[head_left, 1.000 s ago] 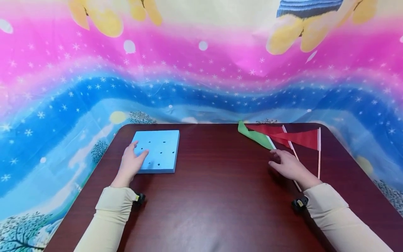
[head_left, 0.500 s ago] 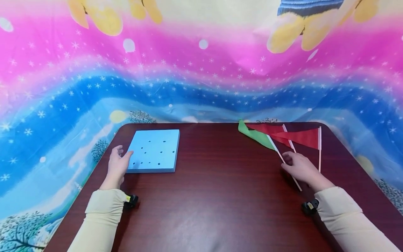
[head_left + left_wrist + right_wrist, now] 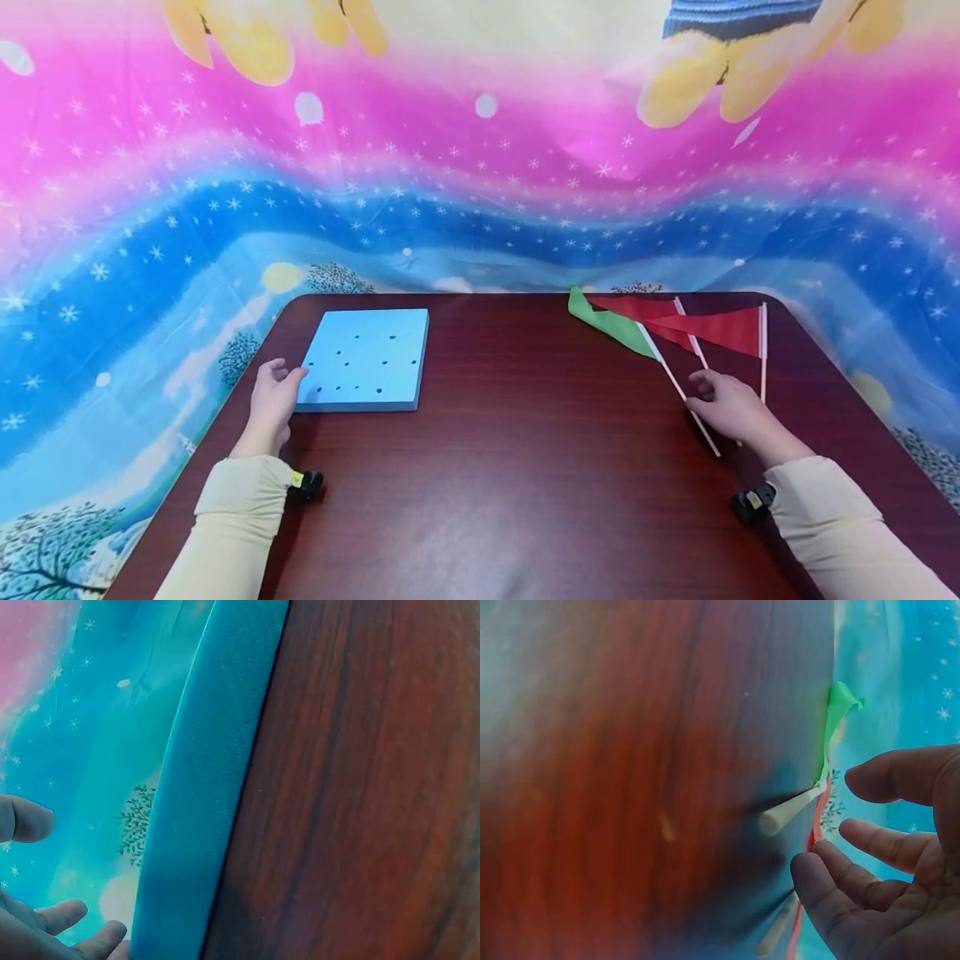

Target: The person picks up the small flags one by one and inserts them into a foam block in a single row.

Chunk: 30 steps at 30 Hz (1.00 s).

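Note:
A flat light-blue board (image 3: 375, 350) with several small holes lies on the left of the table; its side fills the middle of the left wrist view. My left hand (image 3: 273, 400) is at the board's left edge, thumb tip overlapping it, fingers loosely bent around nothing. Over on the right lie a green pennant flag (image 3: 615, 332) and two red pennant flags, one nearer the right side (image 3: 727, 330) and one partly beneath (image 3: 633, 308). Above their white sticks hovers my right hand (image 3: 726, 408), thumb and fingers parted with nothing between them; it covers part of a red flag's stick.
The dark brown wooden table (image 3: 510, 467) has rounded far corners. A printed cloth backdrop (image 3: 480, 167) in pink and blue hangs behind and around it. Both cuffs carry small black wrist cameras.
My left hand has moved left off the top of the board to its edge. The right hand has drawn back toward me and right along the flag sticks. Flags and board stay put.

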Each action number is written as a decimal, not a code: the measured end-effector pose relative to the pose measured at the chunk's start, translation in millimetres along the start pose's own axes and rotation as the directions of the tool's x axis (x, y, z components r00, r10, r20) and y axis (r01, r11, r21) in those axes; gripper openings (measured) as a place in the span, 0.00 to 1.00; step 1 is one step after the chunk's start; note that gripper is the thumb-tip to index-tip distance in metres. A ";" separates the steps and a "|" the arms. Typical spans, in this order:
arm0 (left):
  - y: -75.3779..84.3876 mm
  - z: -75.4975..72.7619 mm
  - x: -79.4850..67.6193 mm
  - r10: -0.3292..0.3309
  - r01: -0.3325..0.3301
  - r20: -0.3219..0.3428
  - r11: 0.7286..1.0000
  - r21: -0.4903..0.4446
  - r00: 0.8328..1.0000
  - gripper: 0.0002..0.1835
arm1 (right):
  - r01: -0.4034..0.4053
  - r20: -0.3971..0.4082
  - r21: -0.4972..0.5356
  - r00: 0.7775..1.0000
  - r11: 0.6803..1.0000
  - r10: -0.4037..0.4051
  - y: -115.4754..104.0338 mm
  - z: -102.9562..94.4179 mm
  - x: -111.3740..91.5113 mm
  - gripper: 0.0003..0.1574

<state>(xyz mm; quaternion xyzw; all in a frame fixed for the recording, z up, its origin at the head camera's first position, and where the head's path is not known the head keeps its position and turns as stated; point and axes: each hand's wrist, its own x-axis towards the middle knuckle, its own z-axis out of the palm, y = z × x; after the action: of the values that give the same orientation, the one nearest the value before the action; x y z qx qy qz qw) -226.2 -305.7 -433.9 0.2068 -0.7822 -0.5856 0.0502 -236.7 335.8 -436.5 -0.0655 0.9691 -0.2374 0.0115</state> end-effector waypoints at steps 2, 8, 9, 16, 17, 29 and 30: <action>-2.2 -0.5 0.7 -0.012 0.012 0.004 1.000 -0.016 1.000 0.40 | -0.027 -0.001 0.028 1.000 0.999 0.027 2.1 0.7 -1.3 0.26; -9.4 -2.1 3.0 -0.033 0.033 0.008 0.996 -0.083 0.999 0.39 | -0.117 -0.001 0.192 0.993 0.974 0.120 7.8 4.1 -5.2 0.25; -10.7 -2.4 3.4 -0.036 0.036 0.007 0.995 -0.094 0.999 0.39 | -0.127 0.001 0.225 0.992 0.966 0.130 8.2 4.6 -5.8 0.25; -17.3 -0.3 7.2 -0.050 0.047 -0.024 0.992 -0.118 0.998 0.36 | -0.142 0.015 0.331 0.989 0.933 0.145 6.8 7.4 -10.4 0.26; -18.1 0.5 7.8 -0.049 0.046 -0.032 0.993 -0.111 0.998 0.36 | -0.140 0.012 0.325 0.989 0.935 0.144 5.5 7.5 -10.9 0.26; -24.5 0.9 15.5 -0.023 0.023 -0.019 0.999 0.023 1.000 0.30 | -0.126 0.020 0.216 0.992 0.968 0.125 -0.3 9.8 -7.3 0.29; -24.7 0.6 15.6 -0.023 0.023 -0.011 0.999 0.029 1.000 0.30 | -0.128 0.022 0.214 0.992 0.968 0.126 0.1 10.0 -6.8 0.29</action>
<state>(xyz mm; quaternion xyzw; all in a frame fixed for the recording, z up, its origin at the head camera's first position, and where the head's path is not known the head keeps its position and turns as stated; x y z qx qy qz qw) -234.1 -316.7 -459.8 0.2196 -0.7880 -0.5734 0.0448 -229.4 332.2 -445.5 -0.0028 0.9399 -0.3394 0.0378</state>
